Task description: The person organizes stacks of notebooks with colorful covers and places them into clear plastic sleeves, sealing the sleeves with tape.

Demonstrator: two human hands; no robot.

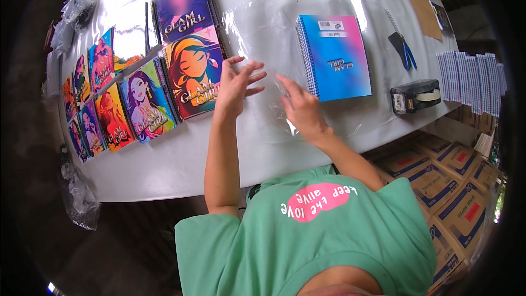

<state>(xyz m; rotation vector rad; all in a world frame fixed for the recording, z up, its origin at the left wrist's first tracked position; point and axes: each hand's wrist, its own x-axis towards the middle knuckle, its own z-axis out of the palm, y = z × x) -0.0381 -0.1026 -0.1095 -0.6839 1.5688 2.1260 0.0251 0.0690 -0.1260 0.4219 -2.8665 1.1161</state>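
Observation:
My left hand [239, 83] is open, its fingers spread toward the right, beside the stacked notebooks and over the near-left part of a transparent plastic sheet or bag [263, 27]. Across from it, my right hand [302, 108] is at the plastic too; its fingertips are smeared, and I cannot tell whether they pinch the film. To the right of my hands a blue and pink spiral notebook [341, 60] lies flat, back cover up, with a white label near its far edge. The plastic seems to stretch under or around it.
Several illustrated spiral notebooks [148, 98] stand in rows at the left. A tape dispenser [415, 96], blue-handled scissors [404, 52] and a brown board [422, 11] lie on the right of the white-covered table [164, 178]. Beyond are stacked notebooks [471, 82] and cartons [438, 186].

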